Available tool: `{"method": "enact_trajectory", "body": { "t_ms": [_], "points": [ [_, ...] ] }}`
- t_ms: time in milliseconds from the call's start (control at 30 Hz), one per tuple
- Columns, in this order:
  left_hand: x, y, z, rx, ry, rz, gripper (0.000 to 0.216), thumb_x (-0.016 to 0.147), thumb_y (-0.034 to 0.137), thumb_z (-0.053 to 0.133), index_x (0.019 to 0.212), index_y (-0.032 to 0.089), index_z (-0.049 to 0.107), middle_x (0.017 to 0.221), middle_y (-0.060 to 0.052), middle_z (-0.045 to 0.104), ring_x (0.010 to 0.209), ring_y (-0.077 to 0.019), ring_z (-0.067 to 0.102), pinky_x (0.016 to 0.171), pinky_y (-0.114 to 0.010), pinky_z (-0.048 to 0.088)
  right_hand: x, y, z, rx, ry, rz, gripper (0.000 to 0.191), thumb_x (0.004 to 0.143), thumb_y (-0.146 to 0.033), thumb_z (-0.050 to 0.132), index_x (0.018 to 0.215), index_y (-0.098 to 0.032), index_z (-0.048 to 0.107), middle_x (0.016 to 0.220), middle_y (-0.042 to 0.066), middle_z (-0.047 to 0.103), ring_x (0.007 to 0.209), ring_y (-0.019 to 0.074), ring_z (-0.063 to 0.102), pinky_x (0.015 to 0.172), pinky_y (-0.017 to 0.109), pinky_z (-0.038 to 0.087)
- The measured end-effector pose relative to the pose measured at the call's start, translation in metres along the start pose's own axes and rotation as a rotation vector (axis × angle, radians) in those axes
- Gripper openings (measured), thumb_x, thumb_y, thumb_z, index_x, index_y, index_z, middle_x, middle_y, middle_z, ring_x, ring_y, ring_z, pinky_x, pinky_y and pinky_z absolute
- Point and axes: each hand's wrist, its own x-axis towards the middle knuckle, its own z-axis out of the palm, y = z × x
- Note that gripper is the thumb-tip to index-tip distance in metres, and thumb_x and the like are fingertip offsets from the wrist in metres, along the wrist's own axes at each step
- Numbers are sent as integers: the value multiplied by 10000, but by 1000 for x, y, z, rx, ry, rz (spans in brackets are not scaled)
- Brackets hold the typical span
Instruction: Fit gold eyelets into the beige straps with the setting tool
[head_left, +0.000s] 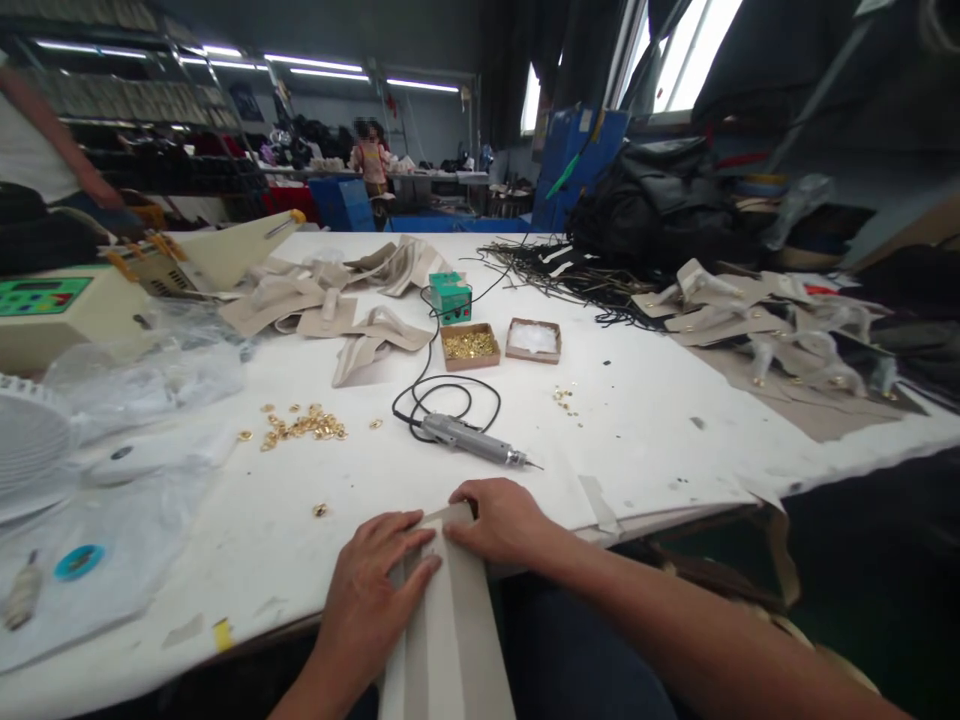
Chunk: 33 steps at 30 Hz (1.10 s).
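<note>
Pressing down at the near edge of the desk [637,420], our left hand [375,585] and right hand [499,520] lie flat on a beige leather strap [450,630] that runs off the edge toward us; the fingers [420,565] are extended and close together, clamped on nothing. Just beyond the right hand rests an electric screwdriver [472,438] with its black cord [442,395] coiled. To the left lie scattered brass fittings [300,425]. Farther back stand a box of brass fittings [469,346], a box of what may be clear parts [533,339], and a green box [450,296]. Beige leather pieces [330,300] lie behind.
</note>
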Motion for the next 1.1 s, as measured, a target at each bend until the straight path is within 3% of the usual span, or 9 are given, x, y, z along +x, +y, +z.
{"method": "enact_trajectory", "body": {
  "t_ms": [100,200,367,500,667,833,967,1100],
  "points": [
    [0,-4,2,13,14,9,228,878,418,739,1067,319,821,1240,-42,774,1198,-323,655,1049,-549,534,-14,36,-21,107,231,-29,291,866,-390,670,1075,-234,799,940,22,792,811,169,691,776,268,501],
    [-1,-7,4,21,35,23,234,888,463,723,1050,326,822,1237,-34,778,1196,-323,662,1047,-542,543,-29,88,-53,66,395,72,237,906,-390,619,941,-239,799,909,5,791,808,167,701,787,269,516],
    [0,-12,6,52,51,42,269,886,527,712,1047,342,822,1250,-18,776,1191,-324,676,1029,-530,566,-43,173,-105,-90,519,258,248,898,-395,607,951,-236,790,956,31,791,863,225,706,858,352,508],
    [0,-14,6,77,49,57,309,899,562,685,1059,336,824,1255,-28,776,1195,-325,677,1028,-527,571,-43,214,-133,-206,565,334,262,890,-351,627,1043,-226,799,1085,74,771,958,247,690,911,373,483],
    [0,-18,8,96,54,69,368,899,611,667,1070,327,827,1253,-40,778,1185,-317,683,1016,-499,583,-28,225,-152,-281,527,314,269,917,-347,626,1092,-244,803,1096,57,764,959,222,690,914,342,482],
    [0,-18,7,104,54,78,349,893,607,676,1057,340,828,1243,-28,784,1172,-317,691,988,-499,594,12,218,-154,-306,478,254,295,942,-363,610,1144,-260,800,1159,44,751,995,199,677,886,298,474],
    [0,-15,5,107,42,75,298,894,559,695,1068,352,821,1250,-16,782,1179,-323,685,991,-517,580,33,218,-153,-326,443,264,248,927,-344,616,1019,-255,828,1108,47,755,995,210,665,852,290,458],
    [-1,-11,7,84,49,57,264,895,524,708,1063,353,817,1249,-12,782,1191,-324,676,1008,-530,564,31,219,-152,-345,392,255,226,910,-356,631,948,-251,828,1086,44,750,956,210,668,817,292,453]
  ]
}}
